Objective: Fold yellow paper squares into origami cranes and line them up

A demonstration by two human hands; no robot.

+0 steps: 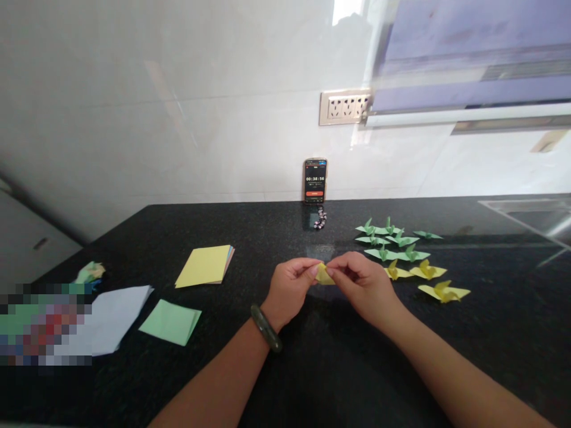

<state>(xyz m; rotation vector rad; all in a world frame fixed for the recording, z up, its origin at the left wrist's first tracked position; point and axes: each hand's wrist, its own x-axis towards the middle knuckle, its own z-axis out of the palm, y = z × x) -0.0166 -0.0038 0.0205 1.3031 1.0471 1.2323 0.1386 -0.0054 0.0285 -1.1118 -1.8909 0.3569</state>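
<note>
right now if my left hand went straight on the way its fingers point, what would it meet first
The left hand points rightward at the small yellow folded paper it pinches. Straight past that, it would probably meet the fingers of the right hand, which pinch the same paper.

1. Left hand (289, 286) and right hand (363, 284) pinch small yellow paper (323, 274) between fingertips, above black counter (312, 368).
2. Green cranes (392, 241) and yellow cranes (426, 279) just right of hands.
3. Paper stack (205, 266) left; phone (315, 180) against wall.

I face a glossy white wall (178, 89) above my black counter (134, 238); socket plate (344, 107) far, bright window (468, 59) far right.
</note>
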